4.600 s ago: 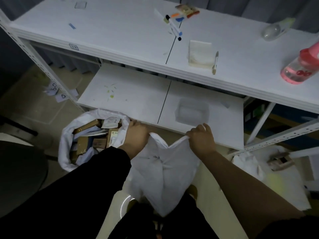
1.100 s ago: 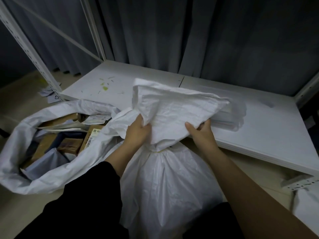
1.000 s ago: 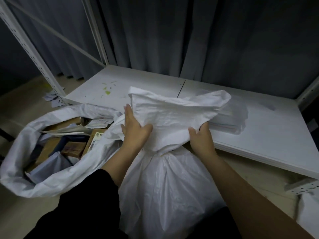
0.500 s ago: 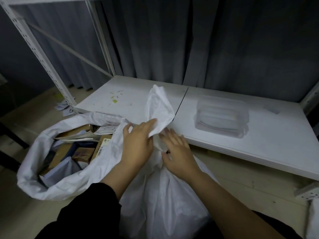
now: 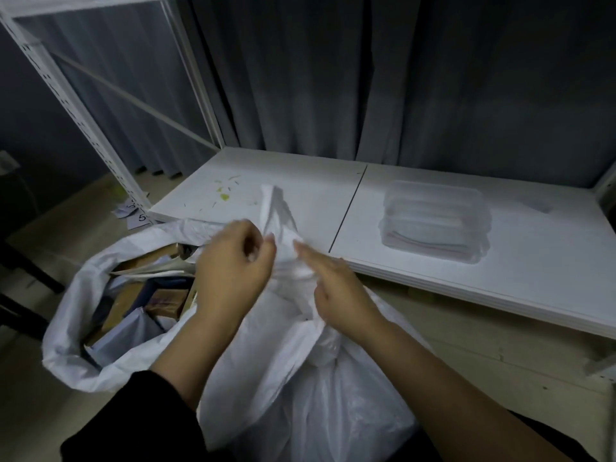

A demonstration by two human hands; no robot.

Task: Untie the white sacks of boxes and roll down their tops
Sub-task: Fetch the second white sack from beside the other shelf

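Nearest the camera, btwn the forearms, stands the tied sack, white, neck bunched at a knot under the hands, loose top sticking up above them. L hand w/ fingers curled, thumb and forefinger pinching the top fabric; blurred, so exact grip hard to read. R hand just beside it, fingers straight and close together, pressed on the bunched neck. Black sleeve on L arm. To the left, touching the tied one, an open sack on the floor w/ rim rolled down, boxes showing inside. Beyond, low white shelf w/ clear plastic tub on it, greenish specks near its left end. Paper slips on floor by rack post. Dark curtain at back.
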